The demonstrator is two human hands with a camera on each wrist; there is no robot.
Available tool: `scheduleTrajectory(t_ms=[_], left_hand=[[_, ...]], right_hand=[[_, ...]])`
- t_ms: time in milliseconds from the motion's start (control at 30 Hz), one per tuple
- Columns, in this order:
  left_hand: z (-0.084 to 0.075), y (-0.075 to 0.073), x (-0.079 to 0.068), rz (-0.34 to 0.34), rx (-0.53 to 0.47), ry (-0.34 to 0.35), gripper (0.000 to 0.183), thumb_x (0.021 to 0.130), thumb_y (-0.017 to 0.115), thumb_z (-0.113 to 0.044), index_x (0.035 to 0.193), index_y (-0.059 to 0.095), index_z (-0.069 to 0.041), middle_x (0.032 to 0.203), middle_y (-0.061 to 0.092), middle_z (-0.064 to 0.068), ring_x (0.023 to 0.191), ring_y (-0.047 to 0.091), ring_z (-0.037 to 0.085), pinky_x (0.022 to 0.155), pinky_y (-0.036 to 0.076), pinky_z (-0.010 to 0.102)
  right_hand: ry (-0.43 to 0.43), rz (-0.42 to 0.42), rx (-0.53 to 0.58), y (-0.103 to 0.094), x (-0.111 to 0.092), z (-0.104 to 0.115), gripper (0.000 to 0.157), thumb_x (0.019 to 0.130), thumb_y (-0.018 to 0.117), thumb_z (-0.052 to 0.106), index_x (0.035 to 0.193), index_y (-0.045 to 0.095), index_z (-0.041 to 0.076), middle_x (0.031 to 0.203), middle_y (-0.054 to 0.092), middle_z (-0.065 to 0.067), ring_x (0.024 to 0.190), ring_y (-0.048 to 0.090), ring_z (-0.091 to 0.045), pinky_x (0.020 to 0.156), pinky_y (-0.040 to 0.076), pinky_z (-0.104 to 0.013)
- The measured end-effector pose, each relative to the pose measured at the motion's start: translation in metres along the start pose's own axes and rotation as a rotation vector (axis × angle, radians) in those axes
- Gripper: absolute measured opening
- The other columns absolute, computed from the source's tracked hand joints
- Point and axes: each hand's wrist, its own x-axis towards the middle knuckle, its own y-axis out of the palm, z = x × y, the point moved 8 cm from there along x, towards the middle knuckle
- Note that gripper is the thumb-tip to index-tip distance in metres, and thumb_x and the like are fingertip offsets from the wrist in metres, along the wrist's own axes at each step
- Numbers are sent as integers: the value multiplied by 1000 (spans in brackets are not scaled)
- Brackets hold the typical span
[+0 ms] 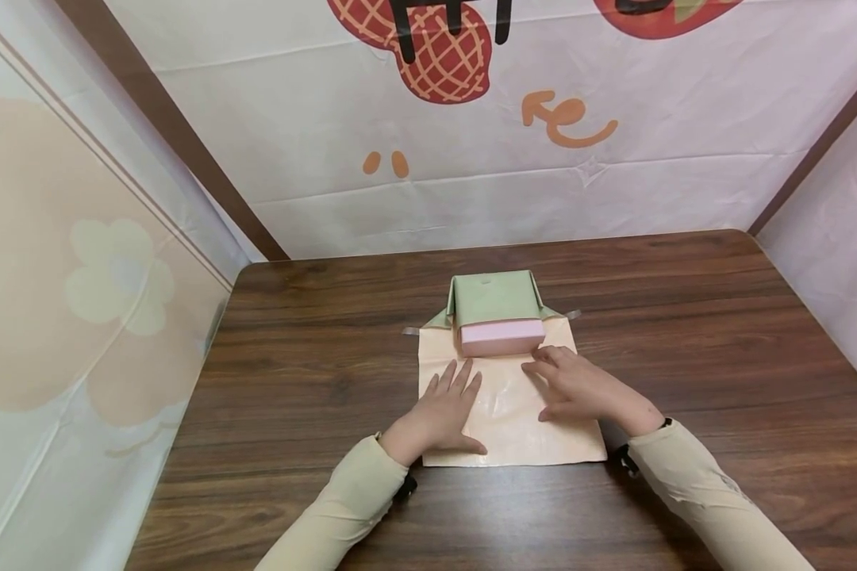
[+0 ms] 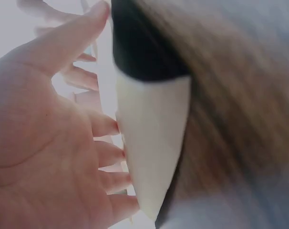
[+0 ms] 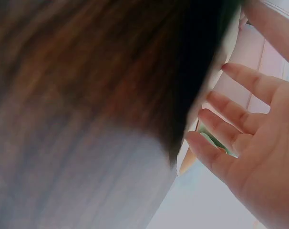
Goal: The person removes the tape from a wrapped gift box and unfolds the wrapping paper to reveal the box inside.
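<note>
A pink box [image 1: 503, 338] lies on a sheet of wrapping paper [image 1: 514, 436], cream on its upper face. The paper's green side [image 1: 498, 295] is folded over the top and back of the box, leaving the pink front bare. My left hand [image 1: 446, 412] rests on the left of the cream part, fingers spread and pointing at the box. On the right, my right hand [image 1: 578, 387] touches the paper with extended fingers, its fingertips close by the box's front right corner. In both wrist views the fingers are extended against the paper's edge.
Small strips of clear tape [image 1: 410, 331] stick out at the left and right edges of the paper. A dark wood table [image 1: 314, 396] lies beneath everything. Printed cloth hangings [image 1: 471, 190] stand behind the table and along its sides.
</note>
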Motion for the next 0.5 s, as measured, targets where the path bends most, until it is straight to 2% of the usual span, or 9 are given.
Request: scheduleTrajectory(t_ms=[133, 300, 500], left_hand=[[1, -4, 0, -31, 25, 2, 109, 73, 73, -59, 150, 23, -1, 156, 12, 21, 142, 10, 40, 112, 18, 51], [2, -14, 3, -108, 75, 0, 103, 78, 65, -64, 150, 25, 0, 153, 21, 23, 141, 17, 40, 111, 21, 48], [9, -16, 10, -77, 64, -28, 99, 81, 64, -62, 149, 27, 0, 155, 18, 21, 141, 17, 38, 110, 22, 50]], right_hand=[[16, 10, -11, 2, 2, -1, 81, 63, 85, 35, 128, 55, -2, 122, 51, -27, 115, 49, -41, 97, 38, -53], [46, 9, 5, 2, 7, -2, 82, 64, 86, 34, 131, 53, 0, 119, 51, -23, 111, 50, -39, 91, 41, -54], [66, 24, -27, 3, 16, -7, 83, 65, 86, 36, 132, 53, 0, 120, 49, -24, 109, 51, -39, 87, 44, -55]])
